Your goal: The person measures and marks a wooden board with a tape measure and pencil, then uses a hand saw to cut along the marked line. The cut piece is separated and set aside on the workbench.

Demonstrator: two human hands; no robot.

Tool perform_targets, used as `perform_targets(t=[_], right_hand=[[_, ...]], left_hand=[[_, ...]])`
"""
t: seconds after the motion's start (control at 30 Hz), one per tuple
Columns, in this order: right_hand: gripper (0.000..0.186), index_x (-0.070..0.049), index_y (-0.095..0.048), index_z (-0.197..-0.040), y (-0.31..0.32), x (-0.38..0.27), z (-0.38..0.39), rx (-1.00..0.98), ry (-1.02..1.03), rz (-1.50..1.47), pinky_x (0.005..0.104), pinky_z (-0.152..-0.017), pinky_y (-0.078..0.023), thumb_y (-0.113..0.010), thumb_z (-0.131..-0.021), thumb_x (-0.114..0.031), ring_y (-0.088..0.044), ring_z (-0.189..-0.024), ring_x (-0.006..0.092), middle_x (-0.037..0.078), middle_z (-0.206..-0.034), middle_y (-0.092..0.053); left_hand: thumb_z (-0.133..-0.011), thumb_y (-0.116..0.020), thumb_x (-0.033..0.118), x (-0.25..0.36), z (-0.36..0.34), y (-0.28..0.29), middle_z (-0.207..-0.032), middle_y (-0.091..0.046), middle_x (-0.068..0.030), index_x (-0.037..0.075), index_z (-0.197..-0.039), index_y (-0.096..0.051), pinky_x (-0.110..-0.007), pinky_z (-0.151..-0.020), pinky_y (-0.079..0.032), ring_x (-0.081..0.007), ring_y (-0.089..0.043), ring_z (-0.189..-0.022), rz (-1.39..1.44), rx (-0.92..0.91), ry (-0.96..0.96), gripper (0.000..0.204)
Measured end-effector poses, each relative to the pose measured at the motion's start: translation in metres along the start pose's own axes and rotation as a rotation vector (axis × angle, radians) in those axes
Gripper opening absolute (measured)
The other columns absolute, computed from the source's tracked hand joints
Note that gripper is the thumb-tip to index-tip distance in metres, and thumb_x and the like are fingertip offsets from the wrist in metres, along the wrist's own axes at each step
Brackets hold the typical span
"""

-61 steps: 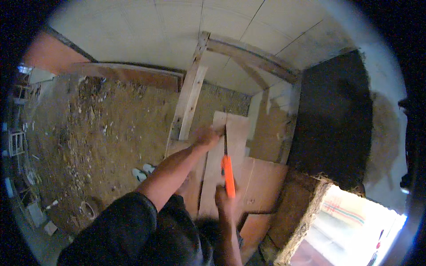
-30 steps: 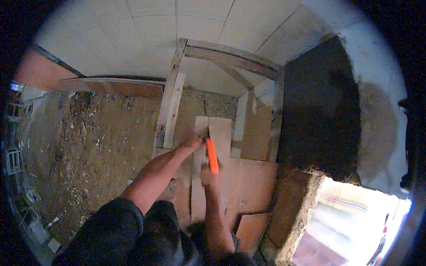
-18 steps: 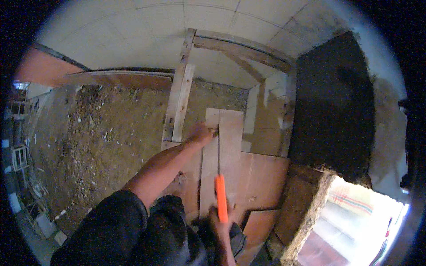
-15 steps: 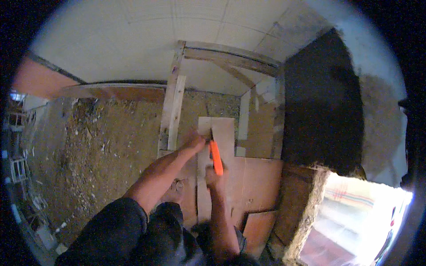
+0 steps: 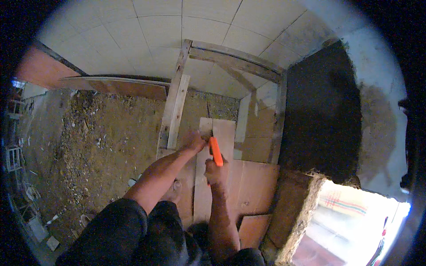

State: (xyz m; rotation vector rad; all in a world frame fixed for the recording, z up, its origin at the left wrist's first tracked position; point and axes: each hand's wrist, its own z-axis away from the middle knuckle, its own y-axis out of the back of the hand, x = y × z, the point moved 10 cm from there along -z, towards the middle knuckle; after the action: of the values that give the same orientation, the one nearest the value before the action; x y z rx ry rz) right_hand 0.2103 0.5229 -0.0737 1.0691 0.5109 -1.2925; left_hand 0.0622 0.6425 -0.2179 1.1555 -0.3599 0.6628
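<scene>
A handsaw with an orange handle (image 5: 216, 151) points away from me, its thin dark blade lying over a light wooden board (image 5: 225, 133). My right hand (image 5: 216, 173) is wrapped round the near end of the handle. The blade runs along a dark line in the board's far part, and a thin dark strip shows beyond the far edge. At the board's left edge, beside the blade, my left hand (image 5: 194, 142) is closed on the board; its fingertips are partly hidden.
A wooden frame (image 5: 230, 56) stands around the far end of the board, against a tiled wall (image 5: 155, 31). Brown panels (image 5: 253, 186) lie under and beside the board. Debris litters the dirt floor (image 5: 120, 119) at left. A bright opening (image 5: 341, 226) is at lower right. My foot (image 5: 174, 191) is near the board.
My right hand and the saw have moved a little away from me along the board. My left hand stays at the board's left edge. The view has shifted slightly.
</scene>
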Motion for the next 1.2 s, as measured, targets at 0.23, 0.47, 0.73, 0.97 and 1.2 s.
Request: perform_targets(t=[0.23, 0.47, 0.73, 0.97, 1.2], right_hand=[[0.049, 0.003, -0.058, -0.131, 0.074, 0.007, 0.206, 0.015, -0.152, -0.016, 0.0309, -0.084, -0.054, -0.065, -0.083, 0.004, -0.067, -0.099, 0.016, 0.012, -0.116, -0.069], [0.05, 0.001, -0.06, -0.129, 0.005, 0.009, 0.024, 0.026, -0.006, 0.003, 0.0361, -0.066, -0.054, -0.065, -0.08, -0.008, -0.066, -0.075, 0.0227, 0.012, -0.091, -0.07], [0.057, 0.0, -0.059, -0.133, 0.073, 0.026, 0.206, 0.041, -0.106, 0.046, 0.0291, -0.085, -0.054, -0.072, -0.078, -0.002, -0.068, -0.09, 0.0196, 0.008, -0.11, -0.071], [0.039, -0.003, -0.059, -0.122, -0.002, 0.011, 0.011, 0.051, -0.022, -0.039, 0.0278, -0.047, -0.041, -0.065, -0.084, -0.011, -0.049, -0.053, 0.0094, 0.0, -0.068, -0.052], [0.048, 0.004, -0.06, -0.128, 0.064, 0.012, 0.206, 0.088, 0.035, -0.037, 0.0331, -0.084, -0.054, -0.066, -0.081, -0.005, -0.068, -0.092, 0.0173, 0.01, -0.106, -0.071]], left_hand=[[-0.088, -0.066, 0.045, -0.001, 0.013, -0.008, -0.11, -0.07, -0.0266, -0.001, -0.107, -0.071, -0.052, -0.084, -0.055, -0.043, -0.068, -0.098, -0.023, -0.203, 0.041, 0.05], [-0.089, -0.066, 0.041, 0.028, 0.021, 0.023, -0.11, -0.07, -0.0252, -0.003, -0.104, -0.073, -0.051, -0.09, -0.053, -0.0441, -0.066, -0.103, -0.199, 0.002, -0.081, 0.047], [-0.09, -0.065, 0.048, 0.013, 0.017, -0.008, -0.117, -0.067, -0.0269, -0.002, -0.123, -0.064, -0.05, -0.098, -0.05, -0.0404, -0.065, -0.111, -0.088, -0.254, -0.065, 0.06], [-0.091, -0.067, 0.043, 0.02, 0.016, 0.014, -0.114, -0.068, -0.0278, -0.002, -0.131, -0.058, -0.05, -0.097, -0.05, -0.0458, -0.063, -0.111, 0.204, -0.05, -0.086, 0.061], [-0.091, -0.059, 0.057, 0.014, 0.017, 0.008, -0.116, -0.068, -0.0273, -0.003, -0.123, -0.064, -0.051, -0.096, -0.051, -0.0427, -0.065, -0.111, -0.023, -0.2, -0.036, 0.068]])
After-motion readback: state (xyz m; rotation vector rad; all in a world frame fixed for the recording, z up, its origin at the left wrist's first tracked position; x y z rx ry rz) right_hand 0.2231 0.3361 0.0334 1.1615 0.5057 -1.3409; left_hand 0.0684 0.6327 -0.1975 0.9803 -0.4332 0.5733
